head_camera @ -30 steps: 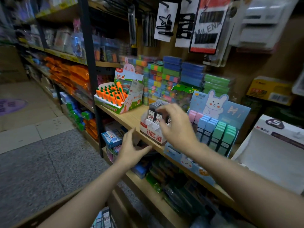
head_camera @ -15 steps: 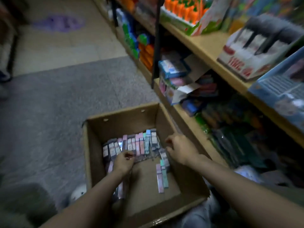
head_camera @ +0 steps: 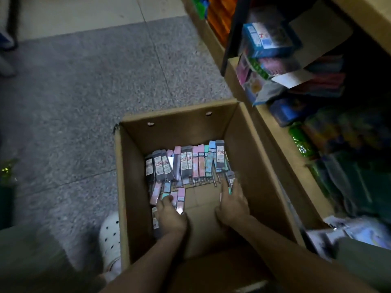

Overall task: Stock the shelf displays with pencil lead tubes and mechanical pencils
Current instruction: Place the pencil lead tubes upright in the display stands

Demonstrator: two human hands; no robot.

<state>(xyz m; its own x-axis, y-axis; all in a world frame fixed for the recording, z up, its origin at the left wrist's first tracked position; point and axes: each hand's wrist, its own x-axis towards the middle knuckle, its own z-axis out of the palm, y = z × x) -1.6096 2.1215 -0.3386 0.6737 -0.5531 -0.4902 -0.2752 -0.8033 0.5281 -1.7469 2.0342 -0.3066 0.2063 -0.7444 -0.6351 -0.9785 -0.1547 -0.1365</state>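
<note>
so this is the grab-more-stock step: both hands are down in the cardboard box (head_camera: 135,187) on the floor, going for pencil lead tubes (head_camera: 186,163) to carry up to the shelf displays, which aren't in view here.

left hand (head_camera: 170,216) sits on the near-left loose tubes, fingers curled over a pink one (head_camera: 181,198), looks like it's gripping it. right hand (head_camera: 231,205) is over on the right with its fingertips on a teal-capped tube (head_camera: 231,182), seems to be pinching it but the blur makes it hard to be sure.

count-wise: one box, and roughly fifteen-ish tubes lined along the far side, plus maybe six or seven loose ones near the left hand. can't get an exact number, they overlap. a few thin metal-tipped things poke out under the row, could be the mechanical pencils, can't tell.

next move i'd guess needs a firm grip on a small bunch, then lifting clear of the box walls without spilling and turning right toward the shelving (head_camera: 275,132).
</note>
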